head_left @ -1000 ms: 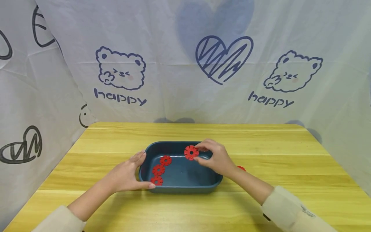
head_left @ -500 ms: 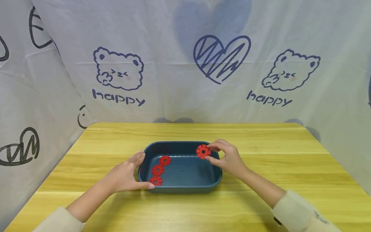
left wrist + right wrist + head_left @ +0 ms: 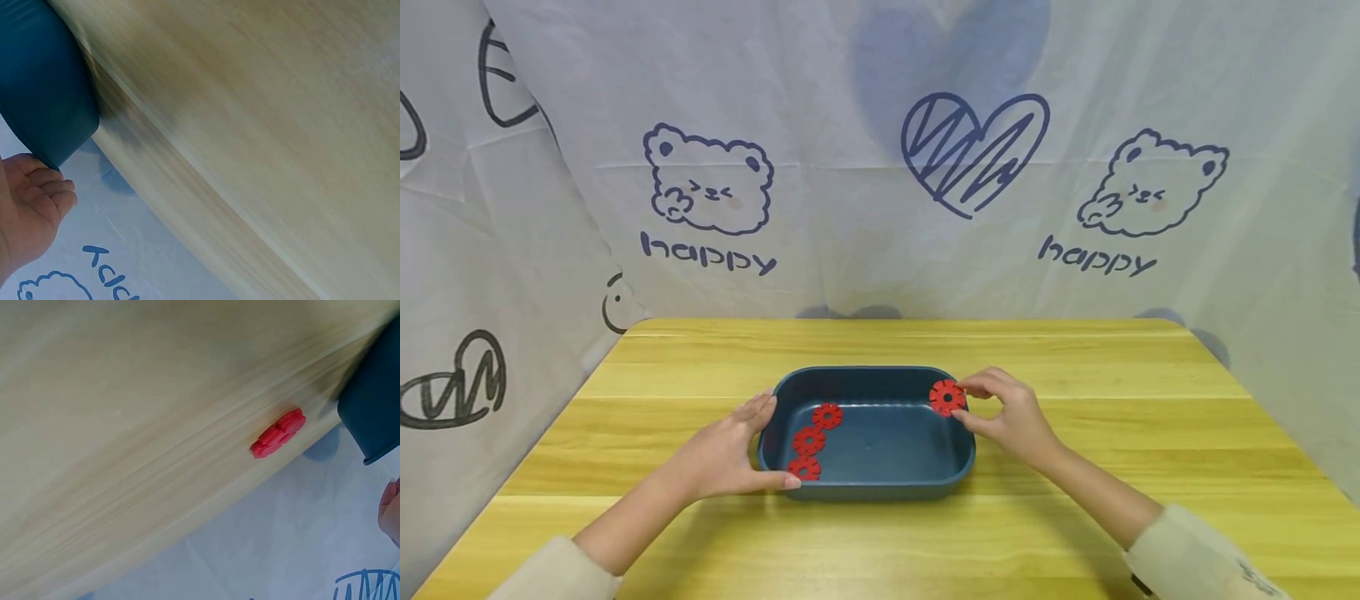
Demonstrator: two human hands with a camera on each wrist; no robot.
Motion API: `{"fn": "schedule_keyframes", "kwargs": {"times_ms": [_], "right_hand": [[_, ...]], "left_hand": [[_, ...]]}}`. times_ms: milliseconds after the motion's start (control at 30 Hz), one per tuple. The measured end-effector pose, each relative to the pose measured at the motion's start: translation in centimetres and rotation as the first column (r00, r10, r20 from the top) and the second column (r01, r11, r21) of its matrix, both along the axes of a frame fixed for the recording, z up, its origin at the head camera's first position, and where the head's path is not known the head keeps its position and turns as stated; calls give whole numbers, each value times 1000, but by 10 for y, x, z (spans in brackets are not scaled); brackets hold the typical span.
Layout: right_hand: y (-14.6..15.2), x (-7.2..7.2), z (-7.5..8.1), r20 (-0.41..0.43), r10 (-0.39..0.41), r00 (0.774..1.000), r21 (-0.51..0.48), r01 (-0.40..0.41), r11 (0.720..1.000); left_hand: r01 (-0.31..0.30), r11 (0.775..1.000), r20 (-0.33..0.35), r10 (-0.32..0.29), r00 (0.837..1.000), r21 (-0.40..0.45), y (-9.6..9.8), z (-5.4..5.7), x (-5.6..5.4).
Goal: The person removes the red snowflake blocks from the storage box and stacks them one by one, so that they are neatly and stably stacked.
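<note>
A dark blue plastic basin (image 3: 880, 492) sits on the table. Inside its left end lie red snowflake-shaped plastic discs (image 3: 828, 416), in a slanting row with slotted edges and centre holes. My left hand (image 3: 722, 454) holds the basin's left end, thumb along the front rim and fingers at the side wall; the left wrist view shows those fingers (image 3: 47, 178) bent against the rim. Over the basin's back right corner, my right hand (image 3: 1018, 421) pinches another red snowflake disc (image 3: 942, 407) between thumb and fingers. It is held up facing the camera.
On the wooden table (image 3: 1112, 367), red discs (image 3: 278, 433) lie close together just outside the basin in the right wrist view; the right hand and forearm cover that spot in the head view. A white printed cloth (image 3: 842, 233) hangs behind the table.
My right hand has carried the pinched red disc rightward, from over the basin's middle to its back right corner. The left hand and the basin have stayed put.
</note>
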State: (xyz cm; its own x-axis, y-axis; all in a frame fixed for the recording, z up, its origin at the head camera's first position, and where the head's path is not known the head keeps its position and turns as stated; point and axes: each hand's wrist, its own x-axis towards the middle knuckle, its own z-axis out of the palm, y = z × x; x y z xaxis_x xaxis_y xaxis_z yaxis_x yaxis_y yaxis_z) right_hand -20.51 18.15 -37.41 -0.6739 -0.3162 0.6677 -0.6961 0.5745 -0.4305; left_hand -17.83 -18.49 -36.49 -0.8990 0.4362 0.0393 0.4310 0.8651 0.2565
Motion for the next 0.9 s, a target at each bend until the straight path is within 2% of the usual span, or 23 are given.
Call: {"fn": "schedule_keyframes", "kwargs": {"times_ms": [333, 900], "right_hand": [[14, 2, -7, -48, -16, 999, -2, 16, 1000], [34, 8, -10, -125, -47, 991, -14, 45, 999]], "left_hand": [[17, 1000, -13, -17, 1000, -4, 0, 4, 1], [14, 1000, -13, -14, 1000, -6, 0, 2, 0]]}}
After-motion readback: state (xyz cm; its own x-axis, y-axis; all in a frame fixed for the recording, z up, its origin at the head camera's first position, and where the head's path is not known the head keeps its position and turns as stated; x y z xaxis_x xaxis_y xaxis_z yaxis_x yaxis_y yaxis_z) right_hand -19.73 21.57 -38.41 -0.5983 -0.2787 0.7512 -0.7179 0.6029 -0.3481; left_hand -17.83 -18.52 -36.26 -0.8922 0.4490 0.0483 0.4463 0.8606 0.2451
